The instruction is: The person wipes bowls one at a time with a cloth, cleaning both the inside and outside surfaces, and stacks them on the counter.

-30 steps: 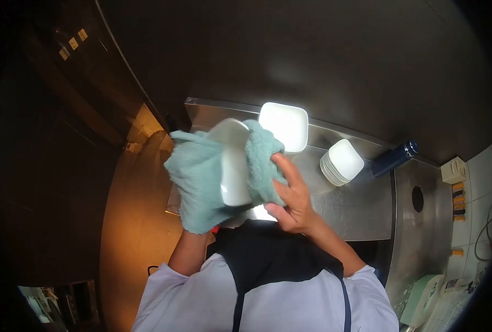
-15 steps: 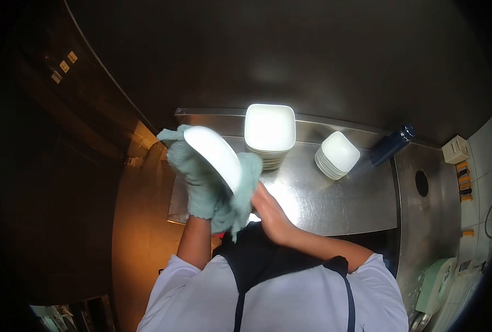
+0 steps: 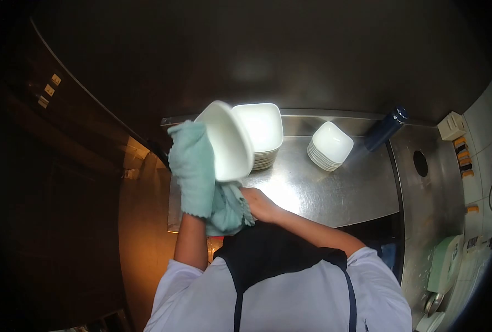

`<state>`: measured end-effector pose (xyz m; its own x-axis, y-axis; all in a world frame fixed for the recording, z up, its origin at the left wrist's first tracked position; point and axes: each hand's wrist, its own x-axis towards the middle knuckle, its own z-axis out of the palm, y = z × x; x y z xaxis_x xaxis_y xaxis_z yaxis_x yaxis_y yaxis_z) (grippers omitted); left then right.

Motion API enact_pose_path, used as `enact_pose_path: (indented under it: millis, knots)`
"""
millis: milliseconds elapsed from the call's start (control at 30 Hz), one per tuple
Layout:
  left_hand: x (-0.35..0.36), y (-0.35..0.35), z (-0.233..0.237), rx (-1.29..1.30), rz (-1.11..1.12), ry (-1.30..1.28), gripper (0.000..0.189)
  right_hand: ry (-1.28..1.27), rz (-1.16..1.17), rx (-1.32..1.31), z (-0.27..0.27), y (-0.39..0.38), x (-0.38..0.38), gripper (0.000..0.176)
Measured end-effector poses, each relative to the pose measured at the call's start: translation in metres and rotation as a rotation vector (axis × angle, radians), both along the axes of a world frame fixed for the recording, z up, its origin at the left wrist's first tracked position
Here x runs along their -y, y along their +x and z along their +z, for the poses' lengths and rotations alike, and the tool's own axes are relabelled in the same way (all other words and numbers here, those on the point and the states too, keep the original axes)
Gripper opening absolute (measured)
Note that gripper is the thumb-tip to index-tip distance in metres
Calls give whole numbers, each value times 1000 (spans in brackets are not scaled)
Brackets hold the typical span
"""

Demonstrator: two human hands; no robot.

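Observation:
A white square bowl is held tilted on its side, its inside facing right. My left hand grips its left side through a light green cloth, which covers the fingers. Below the bowl, my right hand is closed on the hanging part of the same cloth. Just behind the held bowl stands a tall stack of white square bowls, partly hidden by it. A smaller stack of white bowls sits farther right on the steel counter.
A dark blue bottle stands at the counter's back right. Farther right are a steel surface with a round hole, a cream box and a green container. A dark wall rises behind the counter.
The bowl has turned so that its inside now shows. My right hand has moved slightly down, away from the bowl's edge, with the cloth. The view has shifted a little.

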<state>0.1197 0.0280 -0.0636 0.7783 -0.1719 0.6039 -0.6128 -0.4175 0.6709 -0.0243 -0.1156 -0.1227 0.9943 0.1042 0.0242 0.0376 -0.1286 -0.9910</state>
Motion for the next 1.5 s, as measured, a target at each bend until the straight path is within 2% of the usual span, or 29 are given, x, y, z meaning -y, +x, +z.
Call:
enact_pose_path:
  millis: [67, 133, 167, 233, 267, 367, 467, 567, 633, 700, 767, 800, 867, 900, 933, 1000, 1067, 1167, 1300, 1367, 1500]
  knots:
    - [6, 18, 15, 185, 70, 219, 20, 47, 51, -34, -4, -7, 9, 35]
    - [20, 29, 28, 233, 93, 361, 19, -82, 30, -82, 3, -11, 20, 36]
    - [33, 33, 35, 180, 103, 395, 16, -148, 17, -106, 6, -12, 24, 37]
    - [54, 42, 45, 77, 124, 464, 11, -126, -19, -171, -2, -17, 27, 38]
    - [57, 54, 36, 219, 3, 448, 12, -115, -36, -203, -5, -19, 28, 39]
    - [73, 58, 48, 292, -49, 572, 11, -111, -74, -95, -8, -28, 34, 42]
    - [75, 67, 29, 285, -125, 320, 10, -118, -110, -122, 1, -36, 49, 38]
    - [56, 58, 22, -233, -172, -249, 13, -410, -413, 30, 2, -49, 72, 27]
    - [47, 52, 19, -609, -195, -619, 21, -724, -642, 173, -13, -55, 110, 29]
    - [41, 45, 58, -844, -64, -778, 31, -1059, -828, 287, -26, -62, 162, 34]
    - [27, 31, 74, -923, -128, -925, 35, -1361, -912, 317, -21, -63, 204, 26]
    - [17, 22, 69, -888, -230, -972, 34, -1310, -840, 288, -32, -68, 227, 22]
    - [19, -5, 84, -980, -275, -1061, 30, -1202, -693, 238, -62, -73, 263, 17]
    - [17, -18, 87, -1023, -292, -1110, 28, -1158, -656, 192, -58, -72, 268, 16]
    - [4, -20, 72, -928, -426, -977, 23, -1114, -614, 146, -51, -71, 269, 16]
    - [-8, -34, 52, -724, -337, -702, 26, -1027, -586, 64, -35, -70, 268, 19]
    - [-11, -49, 42, -775, -346, -734, 28, -947, -611, -6, -19, -68, 264, 22]
    - [-11, -69, 27, -850, -368, -783, 32, -840, -711, 23, -2, -64, 260, 22]
    - [-8, -80, 18, -848, -406, -751, 39, -926, -675, 224, 30, -76, 234, 13]
    - [-5, -82, 19, -823, -437, -711, 42, -959, -632, 371, 61, -87, 204, 11]
    - [7, -89, 28, -751, -544, -598, 49, -992, -349, 501, 116, -104, 140, 21]
